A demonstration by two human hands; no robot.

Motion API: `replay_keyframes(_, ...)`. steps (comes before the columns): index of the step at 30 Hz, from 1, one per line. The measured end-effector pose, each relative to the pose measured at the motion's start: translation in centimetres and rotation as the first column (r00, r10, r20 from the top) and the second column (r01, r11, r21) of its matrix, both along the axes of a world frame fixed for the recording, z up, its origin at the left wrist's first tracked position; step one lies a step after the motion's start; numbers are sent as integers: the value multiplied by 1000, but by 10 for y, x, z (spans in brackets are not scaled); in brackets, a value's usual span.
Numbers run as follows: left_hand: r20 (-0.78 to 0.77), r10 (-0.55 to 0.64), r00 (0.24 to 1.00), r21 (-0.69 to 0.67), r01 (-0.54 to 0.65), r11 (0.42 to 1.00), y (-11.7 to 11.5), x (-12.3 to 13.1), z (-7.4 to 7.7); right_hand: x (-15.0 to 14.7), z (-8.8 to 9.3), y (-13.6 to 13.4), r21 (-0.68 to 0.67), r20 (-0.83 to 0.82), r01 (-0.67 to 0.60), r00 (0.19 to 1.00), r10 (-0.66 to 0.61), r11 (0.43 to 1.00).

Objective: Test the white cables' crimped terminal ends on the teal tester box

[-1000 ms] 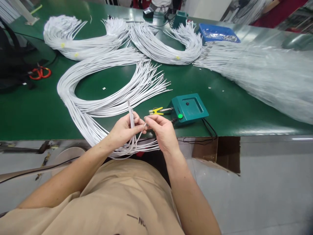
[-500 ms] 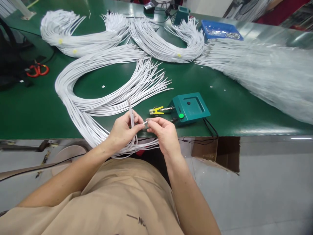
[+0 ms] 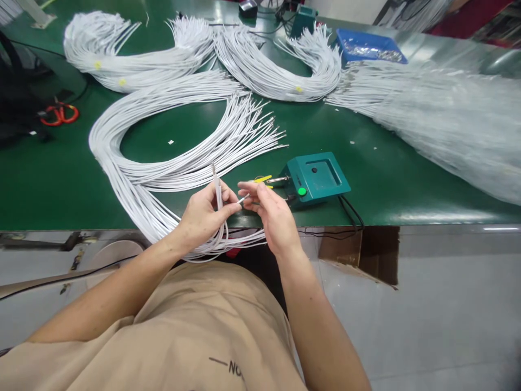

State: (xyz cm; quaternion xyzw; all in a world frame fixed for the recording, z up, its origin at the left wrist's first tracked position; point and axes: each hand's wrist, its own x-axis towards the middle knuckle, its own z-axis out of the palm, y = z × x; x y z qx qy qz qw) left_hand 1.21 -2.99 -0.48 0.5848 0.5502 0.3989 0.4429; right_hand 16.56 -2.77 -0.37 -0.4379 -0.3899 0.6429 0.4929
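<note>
My left hand (image 3: pixel 207 212) is closed on several white wires (image 3: pixel 219 198), which stand up between its fingers and loop below the wrist. Its thumb and forefinger pinch one wire end (image 3: pixel 243 199) that points right. Close beside that end, my right hand (image 3: pixel 274 214) has its fingers extended and apart, with nothing seen held in them. Behind the right fingertips is a yellow clip (image 3: pixel 264 180) at the front of a teal box (image 3: pixel 317 176) with a green button. A long curved bundle of white wires (image 3: pixel 109 141) runs on the table and down past its front edge.
More white wire bundles (image 3: pixel 272 73) lie at the back. A plastic-covered bundle (image 3: pixel 439 119) spreads to the right. A blue tray (image 3: pixel 345 54) holds small metal pieces. Red-handled scissors (image 3: pixel 61 114) lie at left. An open cardboard box (image 3: pixel 342 247) is below the table edge.
My right hand has let go of the wire end, and its fingers have opened and lifted slightly. My left hand keeps its pinch on the wire. The view has shifted a little.
</note>
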Motion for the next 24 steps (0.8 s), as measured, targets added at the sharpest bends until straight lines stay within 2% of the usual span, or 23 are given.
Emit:
replay_keyframes(3,42,-6,999,-6,6,1000,0,0,-1,1,0,1,34,64,-47,997,45,998)
replay_keyframes(11,91,0,996,-36,4,999,-1,3,5,-2,0,-3,-79,-19,30,999,-31,996)
replay_keyframes(16,55,-30,998,8,29,1000,-2,4,9,-2,-5,-4,-90,-26,52,998,-55,995)
replay_keyframes(18,37,-78,996,15,77,997,-2,3,11,-2,-6,-4,-48,7,53,999,-52,997)
replay_keyframes(21,88,-146,985,-8,147,989,-1,1,9,-2,-8,-6,88,174,54,982,-69,995)
replay_keyframes(24,378,-137,916,-190,222,956,1,0,5,-3,-10,-9,285,433,19,890,-147,958)
